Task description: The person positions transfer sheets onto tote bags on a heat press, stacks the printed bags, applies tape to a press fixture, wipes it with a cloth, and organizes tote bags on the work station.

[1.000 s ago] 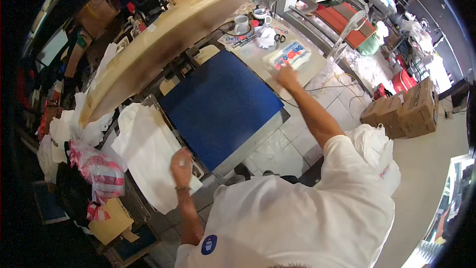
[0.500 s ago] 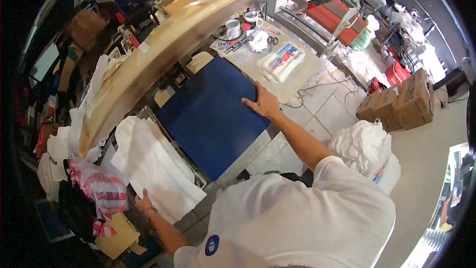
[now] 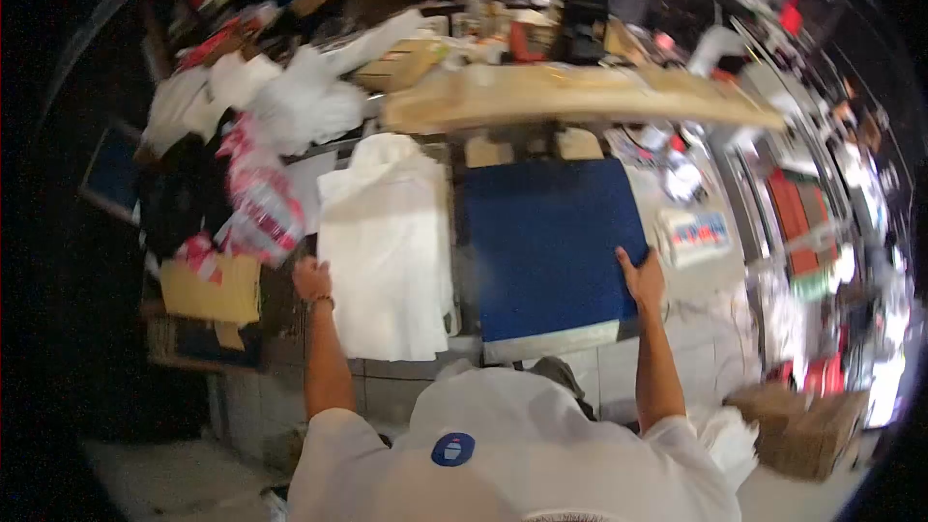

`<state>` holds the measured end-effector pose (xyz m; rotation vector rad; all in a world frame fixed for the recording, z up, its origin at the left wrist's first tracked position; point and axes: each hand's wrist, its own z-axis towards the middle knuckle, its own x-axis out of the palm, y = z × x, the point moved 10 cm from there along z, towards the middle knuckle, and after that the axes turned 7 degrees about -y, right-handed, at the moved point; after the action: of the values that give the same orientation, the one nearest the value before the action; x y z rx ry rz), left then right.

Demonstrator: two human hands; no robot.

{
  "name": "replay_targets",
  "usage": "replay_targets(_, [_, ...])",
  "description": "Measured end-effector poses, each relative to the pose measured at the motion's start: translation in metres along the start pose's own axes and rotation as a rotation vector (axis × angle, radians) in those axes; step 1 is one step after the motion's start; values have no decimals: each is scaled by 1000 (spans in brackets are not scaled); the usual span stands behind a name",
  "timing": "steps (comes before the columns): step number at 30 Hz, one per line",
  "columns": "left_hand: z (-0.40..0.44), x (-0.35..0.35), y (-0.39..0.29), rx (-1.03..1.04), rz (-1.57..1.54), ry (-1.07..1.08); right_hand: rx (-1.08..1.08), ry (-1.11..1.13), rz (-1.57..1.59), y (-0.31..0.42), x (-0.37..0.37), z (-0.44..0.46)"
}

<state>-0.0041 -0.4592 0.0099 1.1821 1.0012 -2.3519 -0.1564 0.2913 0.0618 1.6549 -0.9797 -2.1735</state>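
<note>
The dark blue square pad (image 3: 551,246) lies flat in front of me. My right hand (image 3: 643,280) rests at its right edge, thumb and fingers apart, holding nothing. Left of the pad is a pile of white cloth (image 3: 382,251), laid out lengthwise. Beside its left edge is my left hand (image 3: 311,280), somewhat blurred, its fingers bent; whether they touch the cloth or hold anything I cannot tell. Right of the pad, a white folded stack with blue and red print (image 3: 694,235) sits on a pale surface (image 3: 710,275).
A long tan padded board (image 3: 580,97) spans behind the pad. White and pink plastic bags (image 3: 261,213) and yellow cardboard (image 3: 213,290) are at the left. Cardboard boxes (image 3: 807,430) and a white bag (image 3: 725,445) stand at the lower right. Metal rails (image 3: 759,203) run along the right.
The view has turned left, so the pad and cloth appear squarer. My right hand went from above the printed stack to the pad's edge. My left hand moved off the cloth's near right side to its left edge.
</note>
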Motion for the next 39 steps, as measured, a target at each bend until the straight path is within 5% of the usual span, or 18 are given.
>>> replay_targets(1, [1, -1, -11, 150, 126, -29, -5, 3, -15, 1, 4, 0])
replay_targets(4, [-7, -4, -10, -90, -44, 5, -33, 12, -63, -4, 11, 4])
replay_targets(9, [-37, -40, -9, 27, -203, -26, -111, -9, -99, -14, 22, 11])
replay_targets(13, [-102, -58, 77, -191, -571, -150, -160, -32, -120, -22, 26, 14])
replay_targets(15, [-155, -100, 92, -447, -403, -122, -146, -11, -76, -28, 30, 16])
replay_targets(17, [-231, -51, 192, -560, -447, -40, -167, 22, -109, -36, 37, 22])
replay_targets(23, [-384, -65, 174, -580, -253, 477, -295, 30, -184, -74, 59, 46])
replay_targets(25, [-436, -23, 213, -783, -606, 414, -355, -9, -156, -55, 57, 35])
replay_targets(28, [-408, -28, 191, -604, -408, 495, -467, -278, -524, -17, 32, 1])
replay_targets(29, [-407, -2, 202, -480, -413, 591, -535, -253, -537, 1, 37, -10])
replay_targets(31, [-401, 33, 230, -741, -600, 580, -955, -197, -385, 65, 50, -59])
replay_targets(38, [-375, 180, 281, -598, -486, 698, -964, 195, -299, 212, 170, -159])
replay_targets(39, [-361, 170, 272, -524, -627, 557, -926, 268, -274, 218, 187, -163])
